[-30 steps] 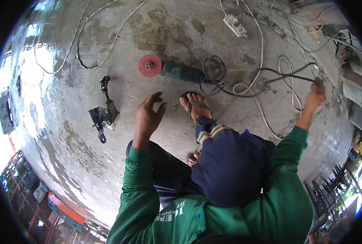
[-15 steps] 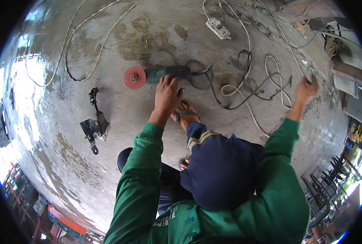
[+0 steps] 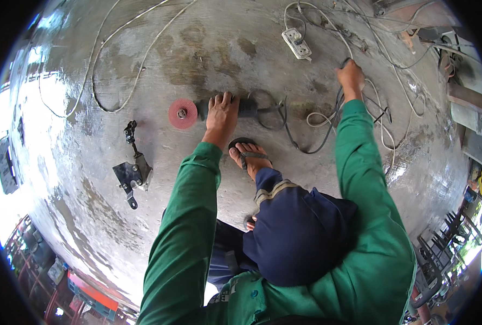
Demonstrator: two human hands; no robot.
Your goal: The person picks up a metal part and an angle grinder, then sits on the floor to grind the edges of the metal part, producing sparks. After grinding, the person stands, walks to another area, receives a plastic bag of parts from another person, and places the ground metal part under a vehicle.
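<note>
Across most of the view it's just scuffed, stained concrete floor, shiny on the left. Biggest thing on top of that is a bent leg in navy trousers, blocking a good chunk of floor in the lower middle. Way off at the lower left edge sits something long and boxy in red-orange and teal; can't see into it, so no clue what's inside.

Main item is the angle grinder, lying on its side on the floor past the toes. The left hand is right on it, fingers wrapped over the body, with the red disc sticking out to the left. A sandaled foot is planted just beside it on the near side. Left of all that, well apart, lies a metal bracket assembly with a black plate and a rod.

The white outlet block is up top, with what looks like a dark plug in it. Right hand is near it, fingers closed on some dark bit, can't tell what. Black cord loops from the grinder toward that wrist, tangled among white cord.
</note>
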